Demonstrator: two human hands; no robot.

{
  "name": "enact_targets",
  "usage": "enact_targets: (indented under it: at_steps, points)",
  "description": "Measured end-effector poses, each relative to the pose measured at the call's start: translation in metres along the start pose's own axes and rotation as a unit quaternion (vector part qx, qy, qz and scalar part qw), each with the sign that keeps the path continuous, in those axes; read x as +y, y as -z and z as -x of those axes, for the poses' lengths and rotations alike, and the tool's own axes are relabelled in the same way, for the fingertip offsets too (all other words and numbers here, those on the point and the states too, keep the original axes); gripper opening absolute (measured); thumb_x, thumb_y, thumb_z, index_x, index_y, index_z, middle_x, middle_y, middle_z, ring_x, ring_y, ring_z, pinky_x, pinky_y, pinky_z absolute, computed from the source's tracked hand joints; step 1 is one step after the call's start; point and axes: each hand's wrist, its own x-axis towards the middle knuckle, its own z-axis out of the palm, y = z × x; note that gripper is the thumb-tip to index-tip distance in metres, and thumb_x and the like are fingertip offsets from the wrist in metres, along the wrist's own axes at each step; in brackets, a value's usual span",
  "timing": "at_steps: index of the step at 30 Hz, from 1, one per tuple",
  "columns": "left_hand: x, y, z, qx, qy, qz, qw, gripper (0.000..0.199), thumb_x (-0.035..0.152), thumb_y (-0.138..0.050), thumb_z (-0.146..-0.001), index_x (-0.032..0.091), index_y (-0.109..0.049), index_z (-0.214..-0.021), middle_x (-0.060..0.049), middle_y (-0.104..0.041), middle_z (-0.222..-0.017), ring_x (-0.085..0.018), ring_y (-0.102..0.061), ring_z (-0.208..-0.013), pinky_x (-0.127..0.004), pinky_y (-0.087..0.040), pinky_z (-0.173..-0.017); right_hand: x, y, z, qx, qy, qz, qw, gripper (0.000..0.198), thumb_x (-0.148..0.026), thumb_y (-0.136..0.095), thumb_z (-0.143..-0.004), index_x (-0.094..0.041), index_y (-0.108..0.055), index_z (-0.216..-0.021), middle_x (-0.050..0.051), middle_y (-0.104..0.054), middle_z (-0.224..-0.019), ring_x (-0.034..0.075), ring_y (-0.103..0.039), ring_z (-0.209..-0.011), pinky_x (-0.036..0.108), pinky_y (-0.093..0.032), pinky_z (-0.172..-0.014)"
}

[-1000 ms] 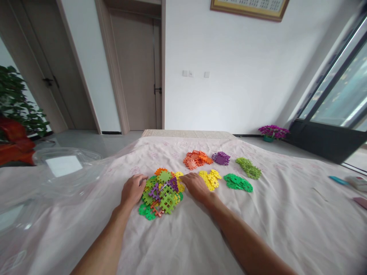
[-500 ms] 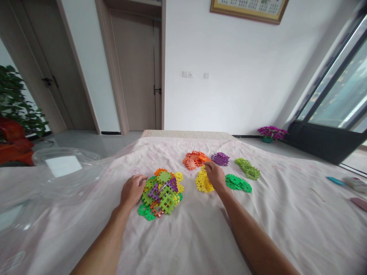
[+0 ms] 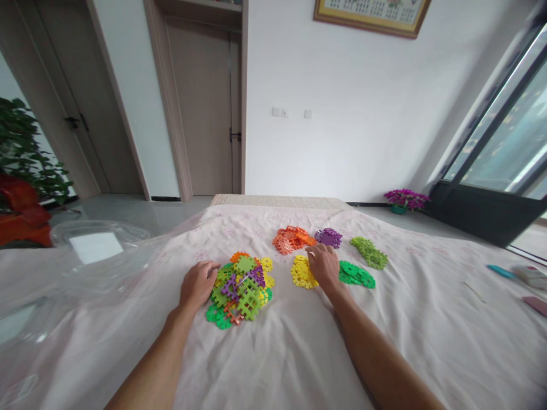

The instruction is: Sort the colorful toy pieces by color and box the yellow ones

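A mixed pile of colourful plastic pieces point(image 3: 241, 287) lies left of centre on a pale cloth point(image 3: 273, 359). The left hand point(image 3: 199, 282) rests at the pile's left edge, fingers loosely bent. The right hand point(image 3: 323, 265), fingers partly curled, covers the right side of a yellow pile point(image 3: 301, 273). I cannot tell whether either grip holds a piece. Beyond lie an orange pile point(image 3: 291, 239) and a purple pile point(image 3: 329, 236); right, a dark green pile point(image 3: 358, 274) and, farther, a light green pile point(image 3: 370, 253).
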Motion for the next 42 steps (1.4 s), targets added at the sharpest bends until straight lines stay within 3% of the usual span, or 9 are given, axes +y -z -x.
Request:
enact_targets:
  at_steps: [7,11,14,19,24,30,35,38,42]
  points:
    - [0.001,0.000,0.001,0.003,0.004,-0.004,1.000,0.033,0.027,-0.043,-0.089,0.024,-0.072,-0.105,-0.003,-0.069,-0.120,-0.018,-0.062,-0.113,-0.029,-0.044,-0.100,-0.066,0.000,0.018,-0.108,0.222,-0.079,0.966,0.035,-0.024,-0.046,-0.098,-0.024,-0.063,-0.129,0.007,-0.063,-0.131,0.024,-0.049,-0.123,0.039,-0.037,-0.105]
    - [0.001,0.000,0.000,0.004,0.003,-0.008,1.000,0.032,0.027,-0.044,-0.089,0.024,-0.072,-0.105,-0.003,-0.069,-0.120,-0.018,-0.062,-0.112,-0.029,-0.044,-0.100,-0.077,-0.018,0.026,-0.150,0.268,-0.073,0.949,0.045,-0.027,-0.040,-0.100,-0.024,-0.050,-0.144,0.004,-0.052,-0.147,0.027,-0.034,-0.140,0.043,-0.028,-0.114]
    - [0.002,0.001,0.001,0.002,0.006,-0.010,1.000,0.033,0.027,-0.043,-0.089,0.024,-0.072,-0.105,-0.003,-0.069,-0.120,-0.018,-0.061,-0.112,-0.030,-0.044,-0.100,-0.076,-0.027,0.025,-0.171,0.282,-0.070,0.941,0.044,-0.027,-0.039,-0.100,-0.026,-0.051,-0.143,0.002,-0.054,-0.144,0.026,-0.033,-0.142,0.044,-0.026,-0.116]
    - [0.003,0.002,0.001,0.000,0.003,-0.011,1.000,0.033,0.026,-0.043,-0.089,0.025,-0.072,-0.105,-0.003,-0.069,-0.120,-0.018,-0.061,-0.113,-0.030,-0.043,-0.101,-0.074,-0.022,0.020,-0.156,0.264,-0.075,0.949,0.028,-0.034,-0.055,-0.096,-0.024,-0.070,-0.117,0.007,-0.071,-0.115,0.024,-0.052,-0.122,0.036,-0.035,-0.106]
    - [0.001,0.001,0.000,-0.001,0.001,-0.008,1.000,0.032,0.026,-0.044,-0.089,0.024,-0.072,-0.104,-0.003,-0.070,-0.120,-0.018,-0.061,-0.113,-0.029,-0.044,-0.100,-0.073,-0.016,0.022,-0.143,0.262,-0.075,0.951,0.025,-0.031,-0.050,-0.099,-0.022,-0.074,-0.102,0.007,-0.073,-0.097,0.019,-0.060,-0.099,0.030,-0.040,-0.094]
    - [-0.001,-0.001,0.000,-0.004,0.004,-0.004,1.000,0.032,0.027,-0.044,-0.090,0.024,-0.072,-0.106,-0.003,-0.069,-0.121,-0.018,-0.060,-0.115,-0.030,-0.044,-0.101,-0.063,-0.013,0.017,-0.067,0.149,-0.079,0.983,0.033,-0.025,-0.042,-0.099,-0.022,-0.071,-0.115,0.008,-0.073,-0.101,0.021,-0.063,-0.096,0.030,-0.043,-0.088]
    - [-0.001,-0.001,0.000,-0.001,0.002,-0.002,1.000,0.031,0.027,-0.044,-0.090,0.025,-0.072,-0.104,-0.003,-0.069,-0.120,-0.018,-0.060,-0.114,-0.030,-0.044,-0.101,-0.035,-0.004,0.002,-0.007,0.020,-0.074,0.997,0.034,-0.028,-0.042,-0.097,-0.024,-0.072,-0.113,0.006,-0.074,-0.103,0.022,-0.064,-0.097,0.031,-0.045,-0.086]
    - [-0.001,-0.001,-0.001,-0.004,0.002,-0.001,1.000,0.032,0.027,-0.044,-0.089,0.025,-0.072,-0.105,-0.003,-0.069,-0.121,-0.018,-0.060,-0.114,-0.030,-0.044,-0.101,-0.013,0.000,-0.003,0.000,-0.040,-0.051,0.998,0.034,-0.028,-0.044,-0.095,-0.026,-0.072,-0.113,0.006,-0.074,-0.101,0.022,-0.063,-0.096,0.031,-0.044,-0.081]
    - [0.000,-0.001,0.000,-0.004,0.001,-0.004,1.000,0.032,0.027,-0.043,-0.090,0.024,-0.071,-0.105,-0.003,-0.069,-0.121,-0.018,-0.060,-0.114,-0.030,-0.043,-0.100,0.009,-0.002,-0.003,-0.014,-0.061,-0.008,0.998,0.029,-0.030,-0.049,-0.092,-0.028,-0.074,-0.107,0.004,-0.074,-0.103,0.023,-0.061,-0.099,0.031,-0.041,-0.081]
